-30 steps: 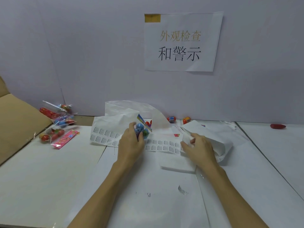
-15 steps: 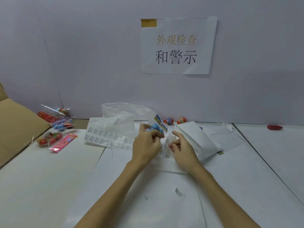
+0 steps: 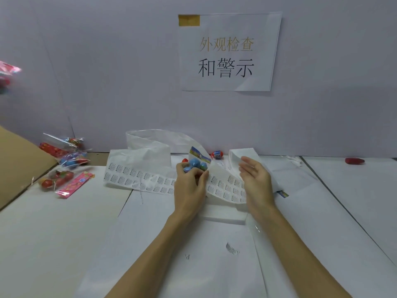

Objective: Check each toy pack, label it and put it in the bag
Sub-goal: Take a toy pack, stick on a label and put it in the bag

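A: What could go wrong here for the person at the table (image 3: 64,233)?

B: The left hand (image 3: 190,188) holds a toy pack (image 3: 196,163) of blue balls just above the label sheet (image 3: 150,181), its fingers (image 3: 182,168) curled round the clear wrapping. The right hand (image 3: 256,181) is released, fingers straight and spread, hovering beside the raised right end of that sheet. If the sheet curls back or slides, a label could probably stick to itself or land crooked on the pack.

A: Any other risk?

B: The wrapping looks slippery (a judgement, not something visible), so the pack might twist in the grip while a label is pressed on. The white bag (image 3: 242,160) lies on its side just behind the right hand with its mouth facing left; a careless drop could miss the opening. Whether a label is already on the pack cannot be told.

A: What differs from half a second ago?

B: Then the right hand's fingers were pinched together at the sheet's edge, close against the left hand. Now that hand has opened and drawn away to the right, towards the bag. The left hand keeps its hold on the pack, in much the same spot.

A: What else is there?

B: More toy packs (image 3: 64,166) wait at the left, near a cardboard flap (image 3: 19,160). A paper sign (image 3: 227,52) is taped on the wall.
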